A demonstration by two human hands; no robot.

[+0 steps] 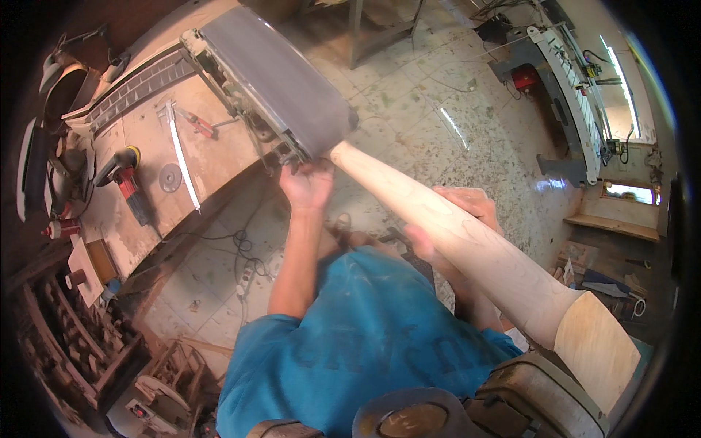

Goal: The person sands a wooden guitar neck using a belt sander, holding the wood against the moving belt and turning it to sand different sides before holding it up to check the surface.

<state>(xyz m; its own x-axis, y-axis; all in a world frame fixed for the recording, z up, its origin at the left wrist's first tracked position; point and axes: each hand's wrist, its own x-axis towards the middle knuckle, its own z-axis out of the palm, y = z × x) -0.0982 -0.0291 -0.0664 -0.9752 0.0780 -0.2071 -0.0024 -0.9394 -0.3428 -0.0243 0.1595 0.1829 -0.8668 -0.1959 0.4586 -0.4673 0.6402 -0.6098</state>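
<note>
Think of the view as a clock. The left arm goes up toward 11 o'clock, and the left hand (307,188) is just left of the middle. Its fingers curl up at the end of the big gray sanding machine (281,80), but I can't tell if they hold anything. The right arm goes under the long pale wood (504,266). The right hand (478,204), at 3 o'clock, holds the wood from below, thumb on the near side, fingers on the far side. The wood starts thin near the middle, right by the machine's end, and gets fat toward 4 o'clock. Big dark letters (387,354) run across the blue shirt (343,299) at 6 o'clock, faded and dusty.
</note>
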